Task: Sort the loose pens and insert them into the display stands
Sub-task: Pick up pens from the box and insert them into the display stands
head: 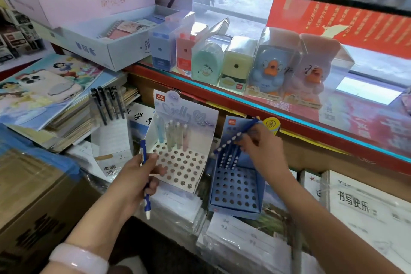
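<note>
So the right hand (259, 148) was pinching a blue pen (235, 138) near its top end, fingers curled round it, with the tip angled down toward 7 o'clock over the back row of the blue stand (235, 187). A few matching blue pens (228, 158) already stood in that back row, touching or nearly touching the one coming in. The left hand (138, 176) was wrapped round a second blue pen (145, 179), held roughly upright with its white tip pointing down at 6 o'clock, just in front of the white stand (184, 162). That white stand sat at 9 o'clock from the blue one and held a handful of pale pastel pens (175, 135) along its back.

What could go wrong, I reckon: the incoming pen was tilted, not straight, so the tip could skid off the hole edge or knock the neighbours over, since they're packed close. Both stands look like light card sitting on slippery plastic-wrapped notebooks (240, 242), so a hard push might shove the blue stand backward or tip it. Also the left hand's pen was hovering by the white stand, so it could easily end up in the wrong display.
</note>
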The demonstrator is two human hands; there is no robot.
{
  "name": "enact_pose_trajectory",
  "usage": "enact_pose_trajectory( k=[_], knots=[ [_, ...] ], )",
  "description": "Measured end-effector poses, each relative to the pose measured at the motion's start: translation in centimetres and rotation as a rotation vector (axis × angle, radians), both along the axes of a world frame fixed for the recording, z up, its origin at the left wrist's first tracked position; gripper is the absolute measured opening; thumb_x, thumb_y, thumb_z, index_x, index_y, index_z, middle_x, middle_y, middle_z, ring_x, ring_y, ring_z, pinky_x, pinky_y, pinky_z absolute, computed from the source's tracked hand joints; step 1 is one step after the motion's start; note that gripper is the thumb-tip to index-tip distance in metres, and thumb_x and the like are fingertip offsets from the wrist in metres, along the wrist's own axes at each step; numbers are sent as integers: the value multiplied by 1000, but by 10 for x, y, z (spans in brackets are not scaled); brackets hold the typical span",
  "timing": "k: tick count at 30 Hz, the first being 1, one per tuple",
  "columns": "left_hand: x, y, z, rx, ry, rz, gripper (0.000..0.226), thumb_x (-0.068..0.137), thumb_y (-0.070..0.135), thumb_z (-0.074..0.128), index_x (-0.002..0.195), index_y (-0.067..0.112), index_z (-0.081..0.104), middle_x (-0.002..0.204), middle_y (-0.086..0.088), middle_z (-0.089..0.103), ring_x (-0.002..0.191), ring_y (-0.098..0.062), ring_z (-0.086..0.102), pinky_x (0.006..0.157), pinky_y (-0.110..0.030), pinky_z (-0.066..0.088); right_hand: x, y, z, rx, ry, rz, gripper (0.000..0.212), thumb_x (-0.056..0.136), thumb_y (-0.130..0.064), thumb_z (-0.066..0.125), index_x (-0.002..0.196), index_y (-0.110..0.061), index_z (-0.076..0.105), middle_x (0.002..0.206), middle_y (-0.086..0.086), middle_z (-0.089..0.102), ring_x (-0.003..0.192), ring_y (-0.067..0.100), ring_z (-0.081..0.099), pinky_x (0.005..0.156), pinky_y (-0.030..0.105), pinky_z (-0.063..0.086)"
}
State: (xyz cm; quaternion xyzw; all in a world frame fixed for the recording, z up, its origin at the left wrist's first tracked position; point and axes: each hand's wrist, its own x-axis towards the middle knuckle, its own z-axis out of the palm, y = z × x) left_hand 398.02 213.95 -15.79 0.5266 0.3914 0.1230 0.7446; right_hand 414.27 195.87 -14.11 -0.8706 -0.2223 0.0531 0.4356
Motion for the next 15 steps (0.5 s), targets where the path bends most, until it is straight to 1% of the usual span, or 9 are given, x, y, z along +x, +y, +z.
enact_pose_trajectory(
  k=[2,4,5,7,9,10,12,14,15],
  knots=[
    [1,1,-3,11,-2,-4,10,97,13,44,91,8,49,70,-10,53,31,-6,32,32,-13,23,4,-16,-2,29,33,-32,5,94,-10,51,92,-14,55,82,5,67,78,23,64,76,44,54],
    [4,2,-7,20,0,-21,11,97,10,43,90,8,51,73,-10,54,33,-5,33,32,-14,24,7,-23,-9,76,110,-63,7,93,-6,51,92,-10,56,78,5,66,74,19,64,74,40,56],
    [6,-1,-10,20,11,-48,12,98,9,42,93,8,53,77,-11,56,34,-5,34,33,-14,26,6,-23,-14,76,152,-79,7,93,-6,51,93,-9,56,80,6,66,73,18,65,74,39,56],
    [15,-15,-20,10,41,-141,16,98,9,41,105,12,55,85,-10,57,41,-8,40,36,-16,31,-1,-15,-31,73,261,-125,7,93,-4,50,96,-10,52,90,12,67,72,18,65,74,38,57],
    [32,-38,-30,-15,46,-247,25,99,12,40,118,26,49,88,-5,56,55,-13,47,44,-21,40,-16,-1,-50,108,341,-170,15,92,-3,49,101,-15,47,97,18,65,74,26,66,71,40,57],
    [42,-50,-35,-6,44,-276,27,100,14,39,120,31,45,91,-4,57,61,-15,51,50,-23,45,-24,8,-59,103,330,-175,21,91,-3,48,106,-18,44,95,19,65,74,28,65,65,37,55],
    [59,-69,-47,79,24,-285,26,101,16,35,123,27,43,103,-7,62,71,-17,58,59,-23,52,-39,24,-75,95,303,-172,39,91,-2,47,125,-20,39,83,15,62,66,23,59,52,26,45],
    [65,-78,-58,209,7,-275,24,101,16,33,121,23,45,113,-8,61,79,-10,60,61,-14,51,-51,28,-89,120,322,-212,56,92,-2,46,141,-21,27,77,4,56,61,18,53,53,29,43],
    [64,-78,-62,245,6,-273,24,101,17,33,121,22,46,112,-6,62,79,-7,60,60,-12,48,-54,23,-96,114,313,-234,59,92,-1,45,143,-21,25,77,2,55,61,18,53,54,31,44]
  ],
)
